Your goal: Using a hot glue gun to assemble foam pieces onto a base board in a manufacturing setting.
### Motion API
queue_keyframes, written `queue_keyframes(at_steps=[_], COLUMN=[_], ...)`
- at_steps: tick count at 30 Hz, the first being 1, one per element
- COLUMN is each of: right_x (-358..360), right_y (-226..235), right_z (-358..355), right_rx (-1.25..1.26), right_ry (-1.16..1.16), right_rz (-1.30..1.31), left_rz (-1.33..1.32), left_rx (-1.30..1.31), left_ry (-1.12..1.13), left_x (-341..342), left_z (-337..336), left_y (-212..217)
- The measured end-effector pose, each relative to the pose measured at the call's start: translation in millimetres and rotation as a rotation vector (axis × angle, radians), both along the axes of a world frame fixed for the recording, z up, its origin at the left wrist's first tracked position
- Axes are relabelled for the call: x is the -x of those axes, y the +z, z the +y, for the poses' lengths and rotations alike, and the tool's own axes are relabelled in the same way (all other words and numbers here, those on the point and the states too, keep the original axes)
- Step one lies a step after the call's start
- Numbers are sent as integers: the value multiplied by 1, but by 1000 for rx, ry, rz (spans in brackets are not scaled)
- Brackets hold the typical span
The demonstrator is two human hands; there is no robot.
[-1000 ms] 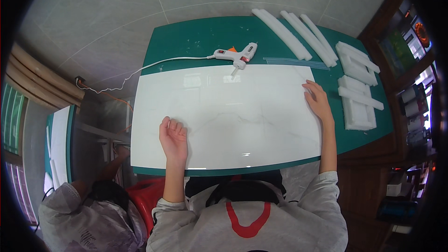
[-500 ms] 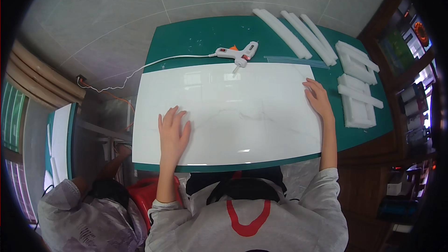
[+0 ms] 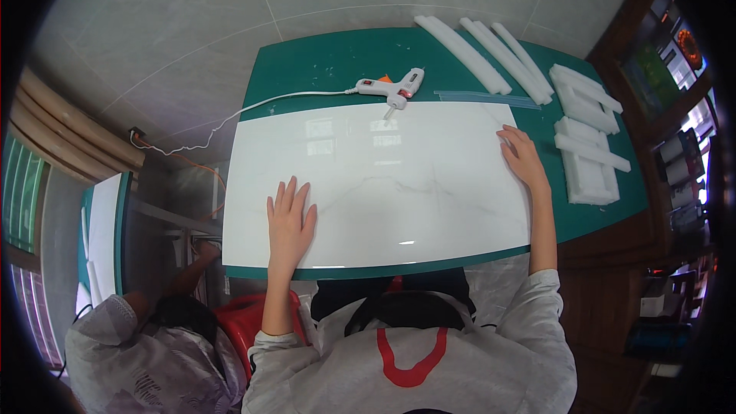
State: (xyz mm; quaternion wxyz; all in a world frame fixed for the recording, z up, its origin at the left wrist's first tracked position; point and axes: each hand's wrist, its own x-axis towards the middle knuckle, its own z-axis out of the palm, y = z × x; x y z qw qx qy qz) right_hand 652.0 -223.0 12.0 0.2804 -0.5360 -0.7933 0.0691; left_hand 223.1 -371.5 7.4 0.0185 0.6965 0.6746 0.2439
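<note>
A large glossy white panel (image 3: 383, 176) with faint grey veining lies flat on a green table (image 3: 322, 61). My left hand (image 3: 289, 218) rests palm down on the panel near its front left, fingers spread. My right hand (image 3: 524, 157) lies flat on the panel's right edge, fingers pointing away from me. Neither hand holds anything. A white hot glue gun (image 3: 392, 89) lies just beyond the panel's far edge, its white cord (image 3: 253, 107) trailing off the table to the left.
Long white foam strips (image 3: 491, 54) lie at the table's far right, with shorter white foam pieces (image 3: 586, 138) stacked along the right side. Another person (image 3: 153, 345) crouches at the lower left beside a red stool (image 3: 253, 322). Dark shelving (image 3: 675, 130) stands at the right.
My left hand opened from a loose fist and slid a little right and forward to lie flat with spread fingers. My right hand stayed at the panel's right edge.
</note>
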Motion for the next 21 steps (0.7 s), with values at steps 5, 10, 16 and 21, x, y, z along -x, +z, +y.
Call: queue_keyframes(at_steps=[5, 10, 16, 21], right_x=[0, 1, 7, 16], right_y=[0, 2, 13, 21], right_z=[-1, -1, -5, -16], right_rx=[24, 15, 61, 23], right_ry=[-22, -24, -53, -56], right_rz=[-13, -83, -157, -235], left_rz=[20, 37, 29, 32], left_rx=[7, 5, 0, 0], left_ry=[2, 5, 2, -3], left_x=[-1, 0, 0, 0], left_z=[0, 0, 0, -1], left_y=[0, -2, 0, 1])
